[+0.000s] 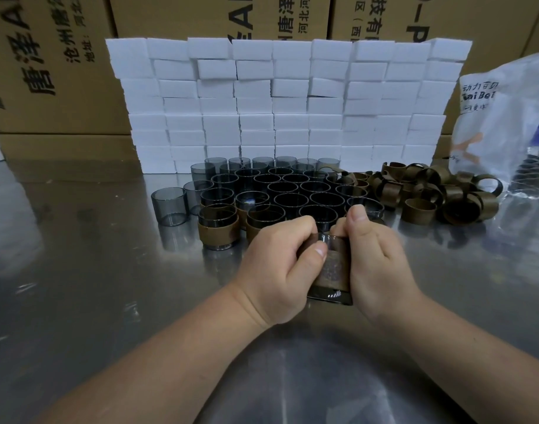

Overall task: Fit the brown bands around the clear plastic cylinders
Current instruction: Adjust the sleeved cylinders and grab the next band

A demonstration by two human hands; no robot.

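Two hands hold one clear plastic cylinder (329, 296) above the shiny metal table (109, 270)
The left hand (280, 264) and right hand (381, 264) curl round it, pinching its brown band (332, 267). More clear cylinders (289, 191) stand just behind, and loose brown bands (430, 191) lie heaped to their right. The table is bare on the left

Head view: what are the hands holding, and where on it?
One clear cylinder with a brown band around it, held between both hands: left hand grips its left side, right hand its right side.
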